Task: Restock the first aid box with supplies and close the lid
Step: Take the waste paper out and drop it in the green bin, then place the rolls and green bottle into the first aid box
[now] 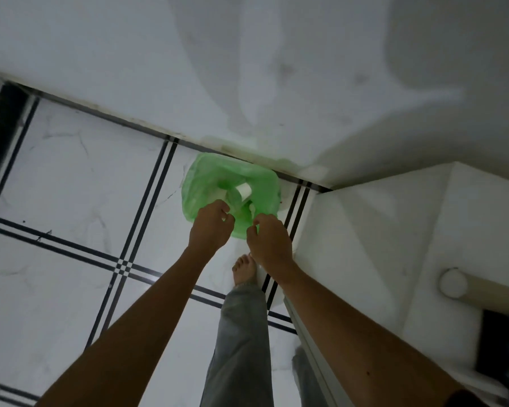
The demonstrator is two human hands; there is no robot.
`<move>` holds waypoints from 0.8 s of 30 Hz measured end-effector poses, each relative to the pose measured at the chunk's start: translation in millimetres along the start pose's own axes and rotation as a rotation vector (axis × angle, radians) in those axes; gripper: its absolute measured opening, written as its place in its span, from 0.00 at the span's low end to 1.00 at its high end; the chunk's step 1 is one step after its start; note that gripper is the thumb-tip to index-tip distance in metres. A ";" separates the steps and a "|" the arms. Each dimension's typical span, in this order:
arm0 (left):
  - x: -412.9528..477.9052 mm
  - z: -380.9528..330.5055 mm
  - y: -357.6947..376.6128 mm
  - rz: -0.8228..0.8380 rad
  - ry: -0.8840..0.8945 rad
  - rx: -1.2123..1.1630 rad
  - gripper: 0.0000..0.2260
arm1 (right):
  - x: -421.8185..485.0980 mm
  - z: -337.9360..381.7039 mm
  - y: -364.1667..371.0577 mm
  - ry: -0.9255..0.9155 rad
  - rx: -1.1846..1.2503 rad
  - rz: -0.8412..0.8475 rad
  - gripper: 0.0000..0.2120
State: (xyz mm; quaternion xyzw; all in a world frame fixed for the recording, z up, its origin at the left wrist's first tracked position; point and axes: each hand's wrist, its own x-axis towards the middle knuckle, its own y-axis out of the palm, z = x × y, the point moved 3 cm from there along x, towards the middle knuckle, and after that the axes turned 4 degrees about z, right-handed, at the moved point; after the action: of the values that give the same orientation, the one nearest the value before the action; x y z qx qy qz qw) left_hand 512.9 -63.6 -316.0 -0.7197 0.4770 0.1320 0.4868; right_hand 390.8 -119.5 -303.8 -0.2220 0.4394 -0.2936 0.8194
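Observation:
A bin lined with a green plastic bag [206, 183] stands on the floor against the wall, with white paper scraps [244, 190] inside it. Both my hands hover over its near rim. My left hand [210, 229] has its fingers loosely curled and slightly apart, and I see nothing in it. My right hand [269, 240] is just to the right, thumb and forefinger pinched together with nothing visible between them. No first aid box is in view.
A white counter [394, 230] fills the right side, bearing a beige cylinder with a white cap [453, 283] and a dark object [500, 345]. The white tiled floor [80, 177] has black stripes. My bare foot [244, 268] and grey trouser leg [241, 342] are below the hands.

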 end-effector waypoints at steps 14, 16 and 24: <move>-316.1 -194.5 17.2 -0.240 0.556 0.329 0.13 | -272.0 -48.8 -242.3 -0.368 -0.111 -0.360 0.09; -359.6 -215.4 33.8 -0.234 0.626 0.360 0.13 | -310.4 -66.0 -263.3 -0.381 -0.074 -0.385 0.09; -441.7 -254.2 94.5 -0.106 0.725 0.515 0.13 | -399.2 -143.7 -302.3 -0.306 0.012 -0.451 0.07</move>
State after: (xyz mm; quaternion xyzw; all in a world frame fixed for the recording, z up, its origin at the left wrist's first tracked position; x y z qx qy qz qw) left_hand 140.8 -33.9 43.7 -0.5983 0.5968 -0.2769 0.4574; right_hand 5.9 -85.1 45.5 -0.3511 0.2479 -0.4345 0.7915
